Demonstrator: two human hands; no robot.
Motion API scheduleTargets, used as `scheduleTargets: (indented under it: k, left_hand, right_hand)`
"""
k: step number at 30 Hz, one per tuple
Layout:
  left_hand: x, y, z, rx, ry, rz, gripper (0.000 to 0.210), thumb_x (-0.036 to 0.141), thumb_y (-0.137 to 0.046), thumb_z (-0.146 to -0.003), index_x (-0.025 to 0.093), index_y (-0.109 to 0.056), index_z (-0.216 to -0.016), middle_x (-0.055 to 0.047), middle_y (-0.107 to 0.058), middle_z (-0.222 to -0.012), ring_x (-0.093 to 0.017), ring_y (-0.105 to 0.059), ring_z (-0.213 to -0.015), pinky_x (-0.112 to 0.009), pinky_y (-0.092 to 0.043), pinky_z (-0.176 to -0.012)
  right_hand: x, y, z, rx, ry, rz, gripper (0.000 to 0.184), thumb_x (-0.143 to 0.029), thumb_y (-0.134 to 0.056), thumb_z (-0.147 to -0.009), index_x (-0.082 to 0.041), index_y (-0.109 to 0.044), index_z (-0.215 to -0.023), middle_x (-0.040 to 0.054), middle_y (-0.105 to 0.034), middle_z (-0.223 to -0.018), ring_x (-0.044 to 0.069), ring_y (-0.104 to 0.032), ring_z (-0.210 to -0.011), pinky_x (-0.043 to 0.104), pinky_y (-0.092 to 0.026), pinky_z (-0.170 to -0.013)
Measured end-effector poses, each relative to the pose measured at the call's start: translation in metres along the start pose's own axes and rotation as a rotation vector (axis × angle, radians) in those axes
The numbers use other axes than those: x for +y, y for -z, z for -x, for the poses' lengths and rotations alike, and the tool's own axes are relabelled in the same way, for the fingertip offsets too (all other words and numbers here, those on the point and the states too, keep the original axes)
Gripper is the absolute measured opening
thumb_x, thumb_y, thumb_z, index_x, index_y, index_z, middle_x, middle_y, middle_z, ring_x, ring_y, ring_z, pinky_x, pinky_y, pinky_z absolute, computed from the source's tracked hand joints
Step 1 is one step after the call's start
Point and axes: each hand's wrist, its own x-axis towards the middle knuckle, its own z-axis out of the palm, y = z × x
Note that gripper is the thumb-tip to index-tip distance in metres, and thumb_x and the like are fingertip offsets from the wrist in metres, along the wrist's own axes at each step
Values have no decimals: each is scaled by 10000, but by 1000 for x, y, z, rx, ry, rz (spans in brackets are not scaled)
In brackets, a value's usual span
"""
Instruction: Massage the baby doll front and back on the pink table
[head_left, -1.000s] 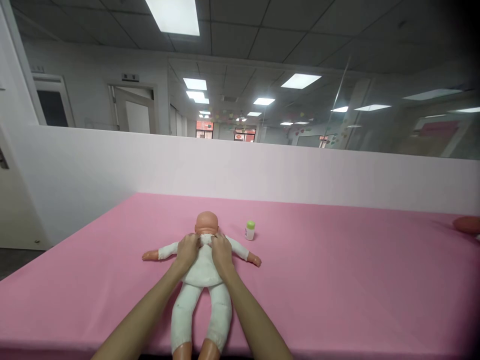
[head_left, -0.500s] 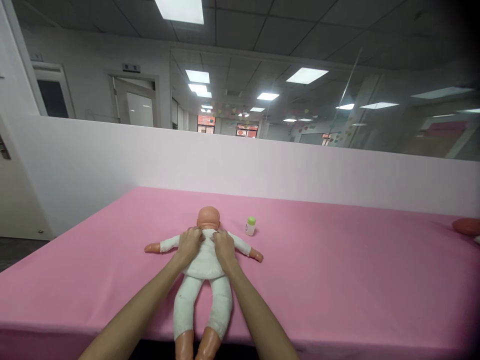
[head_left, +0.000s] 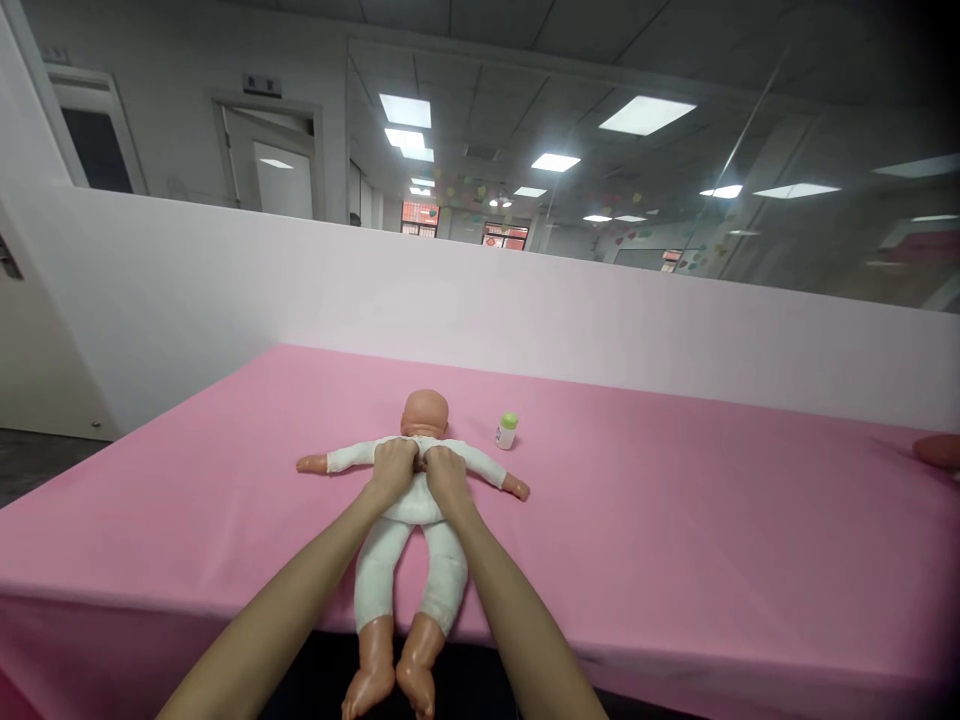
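Observation:
A baby doll (head_left: 412,507) with a white cloth body lies on the pink-covered table, the back of its bald head up and its arms stretched to the sides. Its bare feet hang past the near edge. My left hand (head_left: 394,473) and my right hand (head_left: 447,477) meet at the middle of its upper back. Both have curled fingers pressed close together on the doll's back, apparently pinching it; the fingertips are mostly hidden. A small white bottle with a green cap (head_left: 506,431) stands beyond the doll's right-hand arm, apart from my hands.
The pink cloth (head_left: 675,540) drapes over the table's front edge. A reddish-brown rounded object (head_left: 937,451) lies at the far right edge of view. Behind the table runs a low white wall (head_left: 525,305) with glass above it. A door (head_left: 37,350) is at the left.
My hands have drawn together from the two sides of the doll's upper back to its middle, fingers more curled. The view has tilted down slightly, so more of the doll's feet shows.

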Motion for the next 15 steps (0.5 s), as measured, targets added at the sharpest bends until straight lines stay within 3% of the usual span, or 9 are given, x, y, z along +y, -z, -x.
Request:
scheduleTargets:
  k: [6, 11, 15]
  left_hand:
    - [10, 2, 2, 7, 10, -32, 267, 46, -484, -938, 98, -703, -793, -37, -588, -725, -184, -617, -777, -306, -388, -730]
    - [-5, 13, 22, 48, -68, 10, 251, 155, -518, -977, 150, -686, -791, -53, -623, -781, -197, -605, -771, -323, -378, -708]
    - [-11, 16, 33, 56, -86, 49, 241, 78, -528, -918, 156, -662, -734, -78, -651, -849, -195, -608, -786, -315, -379, -677]
  right_hand:
    - [-3, 6, 5, -26, 9, 53, 292, -66, -502, -1003, -100, -776, -907, 132, -766, -909, 190, -636, -798, 292, -372, -677]
    - [4, 21, 21, 18, 97, 3, 223, -178, -577, -1021, -147, -774, -920, 105, -762, -987, 196, -648, -866, 281, -404, -733]
    - [1, 27, 33, 19, 134, -28, 156, -127, -627, -972, -183, -766, -930, 117, -757, -1018, 227, -660, -922, 294, -436, -774]
